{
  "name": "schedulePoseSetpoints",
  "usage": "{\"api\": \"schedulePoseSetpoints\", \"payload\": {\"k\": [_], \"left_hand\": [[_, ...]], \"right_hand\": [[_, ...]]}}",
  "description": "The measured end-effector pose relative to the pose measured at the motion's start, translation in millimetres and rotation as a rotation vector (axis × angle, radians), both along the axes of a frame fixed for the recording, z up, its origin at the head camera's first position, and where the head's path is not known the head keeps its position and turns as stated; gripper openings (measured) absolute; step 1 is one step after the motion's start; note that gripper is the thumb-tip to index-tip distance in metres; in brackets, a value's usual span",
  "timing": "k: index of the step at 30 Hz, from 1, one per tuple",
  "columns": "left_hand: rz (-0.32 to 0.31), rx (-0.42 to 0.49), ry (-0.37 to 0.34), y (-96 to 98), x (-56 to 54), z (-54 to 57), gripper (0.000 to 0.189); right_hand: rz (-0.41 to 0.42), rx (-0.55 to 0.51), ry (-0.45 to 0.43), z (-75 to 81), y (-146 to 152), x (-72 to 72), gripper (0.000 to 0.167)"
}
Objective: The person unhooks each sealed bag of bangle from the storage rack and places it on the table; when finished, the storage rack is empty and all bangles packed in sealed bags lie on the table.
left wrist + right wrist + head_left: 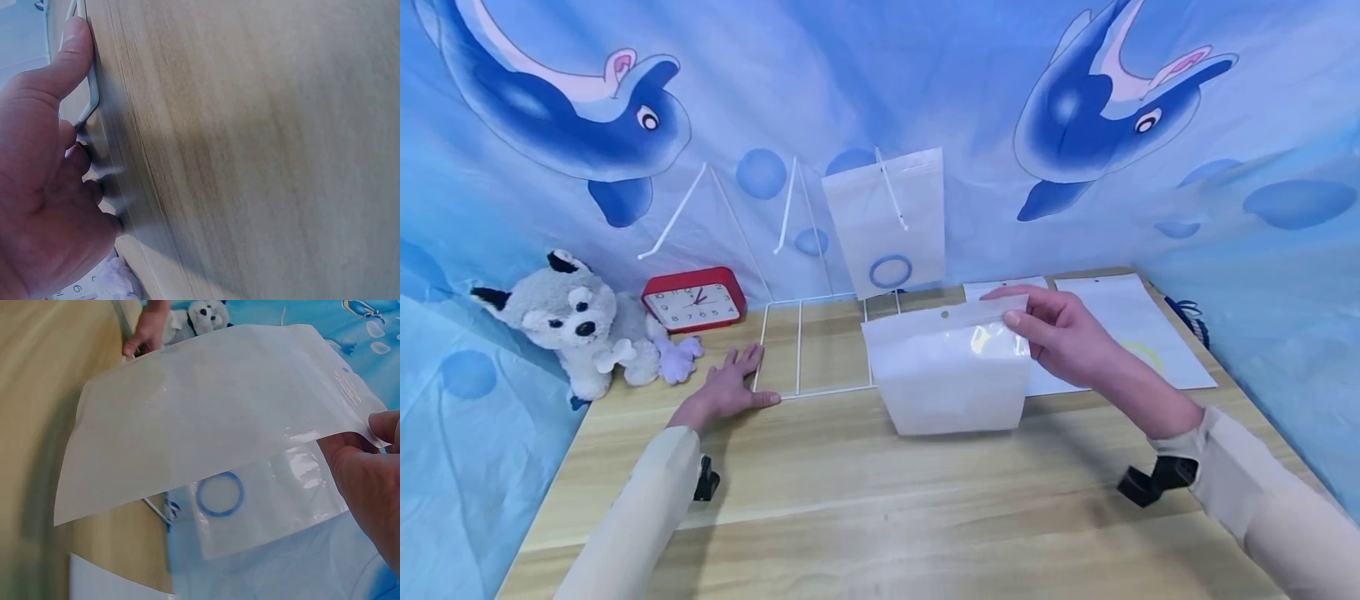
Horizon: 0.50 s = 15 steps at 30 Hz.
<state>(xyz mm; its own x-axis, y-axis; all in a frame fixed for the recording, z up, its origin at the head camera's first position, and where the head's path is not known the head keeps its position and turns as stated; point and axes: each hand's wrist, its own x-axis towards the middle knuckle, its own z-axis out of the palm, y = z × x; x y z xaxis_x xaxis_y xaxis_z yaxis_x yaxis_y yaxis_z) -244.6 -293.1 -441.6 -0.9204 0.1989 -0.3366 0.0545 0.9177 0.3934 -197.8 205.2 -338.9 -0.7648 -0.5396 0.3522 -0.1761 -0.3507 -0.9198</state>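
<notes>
A white zip bag (951,375) with a punched hole near its top edge is raised over the table. My right hand (1063,333) pinches its upper right corner between thumb and fingers; in the right wrist view the bag (187,419) spans most of the picture. Behind it stands a white wire rack (800,350) with upright prongs. Another bag, with a blue ring (891,272) showing on it, hangs from the right prong. My left hand (733,383) rests on the rack's left base corner, fingers spread, and the thumb lies along the wire in the left wrist view.
More white bags lie flat at the right, one (1108,308) showing a yellow ring. A red clock (694,300) and a grey plush dog (580,325) sit left of the rack. A blue dolphin-print curtain (887,75) closes off the back of the wooden table (850,500).
</notes>
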Motion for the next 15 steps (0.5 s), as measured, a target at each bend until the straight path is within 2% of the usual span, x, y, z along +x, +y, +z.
{"api": "schedulePoseSetpoints", "payload": {"k": [3,8,12,15], "left_hand": [[-0.003,-0.006,0.001,-0.4,-0.8,0.5,0.112],[-0.006,-0.002,0.001,0.9,-3.1,1.9,0.110],[-0.004,-0.001,-0.002,0.1,-3.9,2.5,0.111],[0.000,-0.004,-0.003,-1.7,-1.5,2.3,0.111]], "right_hand": [[0.086,-0.032,-0.032,-8.7,1.6,11.9,0.039],[0.177,-0.068,-0.062,-21.3,8.3,35.2,0.042],[0.218,-0.114,-0.112,-31.6,10.0,47.2,0.044],[0.217,-0.114,-0.152,-41.0,7.3,50.1,0.045]]}}
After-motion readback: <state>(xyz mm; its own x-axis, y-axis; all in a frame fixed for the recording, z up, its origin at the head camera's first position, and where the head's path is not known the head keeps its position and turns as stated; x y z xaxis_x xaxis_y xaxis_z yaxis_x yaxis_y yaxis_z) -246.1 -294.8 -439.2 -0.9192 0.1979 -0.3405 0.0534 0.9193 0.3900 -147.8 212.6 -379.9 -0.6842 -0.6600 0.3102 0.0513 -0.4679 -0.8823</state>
